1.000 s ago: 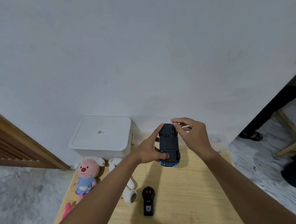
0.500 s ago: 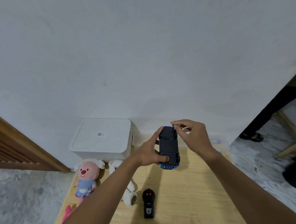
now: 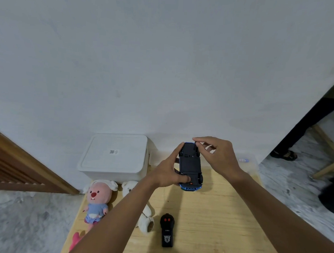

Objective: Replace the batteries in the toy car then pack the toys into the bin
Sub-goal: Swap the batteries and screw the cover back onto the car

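A blue toy car (image 3: 190,167) is held upside down above the wooden table (image 3: 212,213), its black underside facing me. My left hand (image 3: 168,171) grips its left side, thumb pressed near the rear end. My right hand (image 3: 219,154) pinches the far end of the car by a front wheel. The white lidded bin (image 3: 114,156) stands shut at the table's back left. A pink plush doll (image 3: 98,199) and a white plush bear (image 3: 143,210) lie in front of it. The black remote control (image 3: 167,230) lies near the table's front.
A small battery-like item (image 3: 244,160) lies at the table's back right by the wall. A wooden slatted frame (image 3: 19,168) leans at the left. On the right, a person's sandalled foot (image 3: 284,154) and a wooden chair leg (image 3: 325,169) stand on the grey floor.
The car and both hands have stayed almost in place. My right fingers have shifted slightly at the car's far end; the view has tilted a little.
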Demonstrator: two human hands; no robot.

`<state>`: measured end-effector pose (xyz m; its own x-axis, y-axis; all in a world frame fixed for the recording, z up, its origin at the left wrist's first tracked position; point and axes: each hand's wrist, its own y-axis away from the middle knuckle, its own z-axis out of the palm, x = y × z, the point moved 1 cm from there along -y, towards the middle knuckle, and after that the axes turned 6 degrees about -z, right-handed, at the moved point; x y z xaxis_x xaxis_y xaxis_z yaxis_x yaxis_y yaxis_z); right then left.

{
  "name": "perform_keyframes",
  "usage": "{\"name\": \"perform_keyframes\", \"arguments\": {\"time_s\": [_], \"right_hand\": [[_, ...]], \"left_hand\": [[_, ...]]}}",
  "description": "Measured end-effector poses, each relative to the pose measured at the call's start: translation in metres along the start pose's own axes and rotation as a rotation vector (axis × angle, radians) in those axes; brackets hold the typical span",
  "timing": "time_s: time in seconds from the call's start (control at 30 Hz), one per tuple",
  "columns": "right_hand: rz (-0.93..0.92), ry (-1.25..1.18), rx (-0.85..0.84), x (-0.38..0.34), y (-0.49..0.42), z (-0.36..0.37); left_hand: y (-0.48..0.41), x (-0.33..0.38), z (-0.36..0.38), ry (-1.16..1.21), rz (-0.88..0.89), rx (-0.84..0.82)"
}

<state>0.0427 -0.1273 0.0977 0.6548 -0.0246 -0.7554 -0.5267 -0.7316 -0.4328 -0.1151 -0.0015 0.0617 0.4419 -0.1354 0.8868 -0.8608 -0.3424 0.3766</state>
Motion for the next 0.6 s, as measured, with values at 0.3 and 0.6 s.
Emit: {"name": "perform_keyframes", "arguments": {"time_s": [0.3,0.6], "right_hand": [[0.050,-0.019,-0.019,-0.0009,-0.0051,-0.0008],[0.059,-0.032,-0.012,0.0015,-0.0065,-0.0004]], "left_hand": [[-0.0008,0.0015,0.0009,0.002,-0.006,-0.006],[-0.0027,-0.0009,0.0007,-0.006,-0.014,-0.001]]}}
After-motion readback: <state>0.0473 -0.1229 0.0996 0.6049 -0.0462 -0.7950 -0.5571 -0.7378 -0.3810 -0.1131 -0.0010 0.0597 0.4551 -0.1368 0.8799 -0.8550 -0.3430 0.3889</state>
